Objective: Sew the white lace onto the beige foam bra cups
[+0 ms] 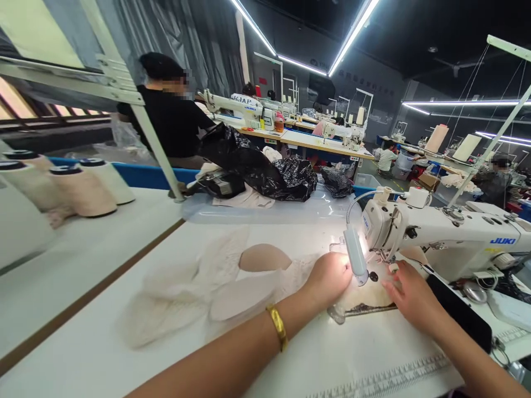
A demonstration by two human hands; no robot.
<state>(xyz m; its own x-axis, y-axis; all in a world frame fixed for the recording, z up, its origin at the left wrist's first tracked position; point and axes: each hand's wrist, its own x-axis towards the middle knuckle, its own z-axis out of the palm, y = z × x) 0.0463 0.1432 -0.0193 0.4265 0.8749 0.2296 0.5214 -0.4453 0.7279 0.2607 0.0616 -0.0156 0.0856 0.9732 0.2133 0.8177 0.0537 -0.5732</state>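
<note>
My left hand [329, 279] is closed at the left of the sewing machine's [443, 232] needle area, on the end of a sheer cream lace fabric [224, 254]; its fingertips are partly hidden by the lamp [354, 255]. The fabric trails left across the table, blurred, with a beige bra cup [265, 258] and a paler cup [244, 296] along it. To the right of the needle, my right hand [415, 296] has thumb and forefinger apart close to the presser foot, nothing visible between them. The lit needle plate lies between both hands.
A black phone [460, 309] lies right of my right hand. A ruler strip [381, 381] runs along the front edge. Thread cones [83, 190] stand at left by a slanted metal post [160, 149]. Black plastic bags [257, 166] lie beyond the table; a person [166, 116] sits behind.
</note>
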